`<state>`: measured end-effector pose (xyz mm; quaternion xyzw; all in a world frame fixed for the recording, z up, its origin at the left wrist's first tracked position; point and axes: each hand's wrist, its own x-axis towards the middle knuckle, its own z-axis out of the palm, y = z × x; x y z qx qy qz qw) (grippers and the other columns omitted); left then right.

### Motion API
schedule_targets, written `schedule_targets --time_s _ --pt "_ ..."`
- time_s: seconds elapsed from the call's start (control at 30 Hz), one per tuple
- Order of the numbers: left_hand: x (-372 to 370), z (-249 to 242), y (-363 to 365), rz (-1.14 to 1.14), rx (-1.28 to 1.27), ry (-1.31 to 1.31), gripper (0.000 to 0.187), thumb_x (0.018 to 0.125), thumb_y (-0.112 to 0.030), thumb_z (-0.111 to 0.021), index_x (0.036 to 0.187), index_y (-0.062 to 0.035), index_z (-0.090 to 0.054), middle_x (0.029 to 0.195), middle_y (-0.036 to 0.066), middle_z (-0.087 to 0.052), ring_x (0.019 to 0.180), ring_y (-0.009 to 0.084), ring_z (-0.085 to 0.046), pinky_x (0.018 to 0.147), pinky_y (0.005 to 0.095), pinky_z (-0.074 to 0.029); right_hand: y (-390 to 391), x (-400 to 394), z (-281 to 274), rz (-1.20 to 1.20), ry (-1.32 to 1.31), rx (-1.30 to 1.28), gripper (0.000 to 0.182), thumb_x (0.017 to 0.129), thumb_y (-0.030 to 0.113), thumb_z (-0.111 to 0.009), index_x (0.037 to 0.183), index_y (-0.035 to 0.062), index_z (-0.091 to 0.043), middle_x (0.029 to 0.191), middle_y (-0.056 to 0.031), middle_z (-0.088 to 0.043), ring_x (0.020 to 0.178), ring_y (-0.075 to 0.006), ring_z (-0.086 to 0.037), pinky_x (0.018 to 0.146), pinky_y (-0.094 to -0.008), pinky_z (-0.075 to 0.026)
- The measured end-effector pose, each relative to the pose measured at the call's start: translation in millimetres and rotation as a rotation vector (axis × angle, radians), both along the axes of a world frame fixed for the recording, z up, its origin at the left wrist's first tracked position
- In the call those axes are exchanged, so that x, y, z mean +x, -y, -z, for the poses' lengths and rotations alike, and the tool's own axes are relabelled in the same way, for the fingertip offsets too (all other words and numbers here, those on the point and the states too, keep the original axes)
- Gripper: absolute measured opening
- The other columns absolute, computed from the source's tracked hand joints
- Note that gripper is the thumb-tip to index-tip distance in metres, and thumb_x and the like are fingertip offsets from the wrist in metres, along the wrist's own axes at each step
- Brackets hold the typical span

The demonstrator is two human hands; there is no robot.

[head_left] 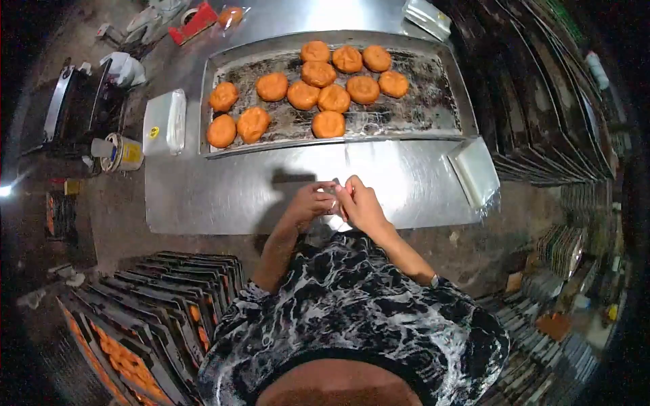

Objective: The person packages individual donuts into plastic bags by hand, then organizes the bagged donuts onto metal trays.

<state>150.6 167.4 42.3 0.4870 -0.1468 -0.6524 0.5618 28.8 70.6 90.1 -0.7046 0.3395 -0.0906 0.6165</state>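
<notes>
My left hand [315, 203] and my right hand [363, 206] are close together over the near edge of the steel table [406, 196]. Fingers of both are closed on a small clear plastic bag [334, 196], which shows only in part between them. Beyond the hands lies a large metal baking tray [433, 88] with a dark, worn bottom. Several round, golden-brown buns [329, 124] sit on it, some touching and some apart. Neither hand touches the tray or the buns.
Stacks of clear plastic bags lie left [164, 122], right [474, 172] and at the far right [426, 19]. A red tape dispenser [193, 24] stands at the far left, near a wrapped bun [231, 16]. Tray racks flank me behind left [149, 298] and at right [542, 88].
</notes>
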Motion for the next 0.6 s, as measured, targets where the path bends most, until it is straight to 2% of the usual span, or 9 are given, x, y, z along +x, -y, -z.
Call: schedule_targets --time_s 0.1,0.2,0.27,0.33,0.4,0.43,0.47,0.53,0.6 --pt "-8 -14 5 -0.021 0.039 0.026 0.024 0.074 -0.007 -0.060 0.095 0.0028 -0.054 0.079 0.006 -0.060 0.066 0.0102 -0.056 0.062 0.0204 -0.045 -6 -9 -11 -0.061 -0.067 -0.030 0.019 0.087 0.019 -0.041 0.079 0.0030 -0.036 0.051 -0.0108 -0.052 0.042 -0.0202 -0.054 0.040 -0.0316 -0.042" --pt "-4 -25 11 0.152 0.060 0.163 0.018 0.075 -0.009 -0.058 0.089 0.0023 -0.056 0.077 0.004 -0.059 0.065 0.0096 -0.055 0.059 0.0203 -0.043 -4 -13 -6 0.012 -0.003 -0.115 0.016 0.087 0.017 -0.040 0.080 0.0036 -0.036 0.051 -0.0115 -0.052 0.042 -0.0216 -0.054 0.040 -0.0331 -0.042" --pt "-2 -39 13 0.137 -0.026 0.387 0.014 0.078 -0.011 -0.056 0.085 0.0014 -0.056 0.073 0.002 -0.057 0.061 0.0070 -0.052 0.056 0.0212 -0.040 -6 -11 -15 -0.004 -0.040 -0.252 0.013 0.087 0.016 -0.039 0.083 0.0036 -0.038 0.051 -0.0118 -0.052 0.043 -0.0224 -0.055 0.041 -0.0343 -0.043" --pt "-12 -42 19 0.046 0.030 0.632 0.009 0.079 -0.010 -0.053 0.080 -0.0024 -0.057 0.073 0.004 -0.057 0.063 0.0127 -0.054 0.058 0.0268 -0.042 -6 -14 -13 -0.026 -0.078 -0.392 0.012 0.087 0.015 -0.038 0.085 0.0035 -0.040 0.050 -0.0121 -0.052 0.043 -0.0232 -0.055 0.041 -0.0354 -0.043" --pt "-17 -54 30 -0.325 -0.151 1.270 0.005 0.077 -0.007 -0.051 0.077 -0.0051 -0.056 0.075 0.008 -0.056 0.068 0.0211 -0.054 0.061 0.0309 -0.042 -4 -21 5 -0.061 -0.179 -0.636 0.017 0.087 0.013 -0.038 0.098 0.0038 -0.044 0.049 -0.0105 -0.052 0.043 -0.0206 -0.055 0.040 -0.0339 -0.044" --pt "-18 -59 35 -0.333 -0.179 1.262 0.004 0.074 -0.005 -0.052 0.075 -0.0064 -0.056 0.079 0.012 -0.055 0.075 0.0279 -0.053 0.066 0.0338 -0.042 -2 -15 -35 0.018 -0.183 -0.056 0.020 0.087 0.013 -0.041 0.103 0.0050 -0.051 0.046 -0.0041 -0.049 0.041 -0.0111 -0.050 0.042 -0.0257 -0.042" --pt "-19 -62 37 -0.338 -0.186 1.269 0.004 0.074 -0.005 -0.052 0.075 -0.0064 -0.056 0.079 0.012 -0.055 0.075 0.0279 -0.053 0.066 0.0338 -0.042 7 -11 -52 -0.039 -0.194 0.275 0.025 0.087 0.015 -0.043 0.109 0.0046 -0.050 0.044 0.0004 -0.046 0.040 -0.0080 -0.047 0.041 -0.0212 -0.041" --pt "-25 -65 36 -0.178 -0.611 1.230 0.009 0.074 -0.003 -0.052 0.082 -0.0066 -0.054 0.081 0.010 -0.056 0.076 0.0268 -0.054 0.071 0.0337 -0.043 37 0 2 0.212 0.387 1.362 0.032 0.087 0.023 -0.046 0.112 0.0030 -0.049 0.056 0.0035 -0.050 0.047 -0.0057 -0.049 0.044 -0.0175 -0.042" --pt "-26 -68 37 -0.089 -0.829 1.199 0.013 0.074 -0.002 -0.052 0.086 -0.0067 -0.053 0.082 0.009 -0.056 0.076 0.0262 -0.054 0.073 0.0336 -0.044 62 7 -16 0.013 0.542 0.889 0.047 0.085 0.034 -0.048 0.117 0.0009 -0.043 0.076 0.0010 -0.051 0.068 -0.0076 -0.053 0.060 -0.0196 -0.047"
